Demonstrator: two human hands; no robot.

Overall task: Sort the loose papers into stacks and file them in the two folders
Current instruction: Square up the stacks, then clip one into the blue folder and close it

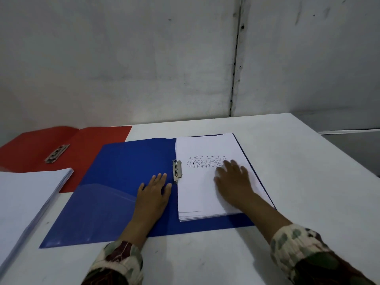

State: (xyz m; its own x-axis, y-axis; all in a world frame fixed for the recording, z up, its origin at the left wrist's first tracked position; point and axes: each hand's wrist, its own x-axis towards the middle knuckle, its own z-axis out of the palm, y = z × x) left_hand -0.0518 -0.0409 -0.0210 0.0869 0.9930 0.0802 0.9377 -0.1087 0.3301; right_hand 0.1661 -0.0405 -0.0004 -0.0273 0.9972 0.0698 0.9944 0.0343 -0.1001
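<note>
A blue folder (115, 182) lies open on the white table. On its right half sits a stack of white papers (199, 194) under a metal clip (177, 170); the top sheet bears a hand-drawn label "DOKUMEN". My right hand (232, 179) lies flat on that stack with straight fingers. My left hand (153, 194) presses flat on the folder's left half, just beside the clip. A red folder (86, 145) lies open at the back left, with its own metal clip (57, 153). A second stack of white papers (24, 198) rests at the left edge, partly over the red folder.
The white table (298, 182) ends at its right edge near a grey ledge (353, 140). A grey wall (144, 58) stands right behind the table. Bare tabletop shows to the right of the blue folder and in front of it.
</note>
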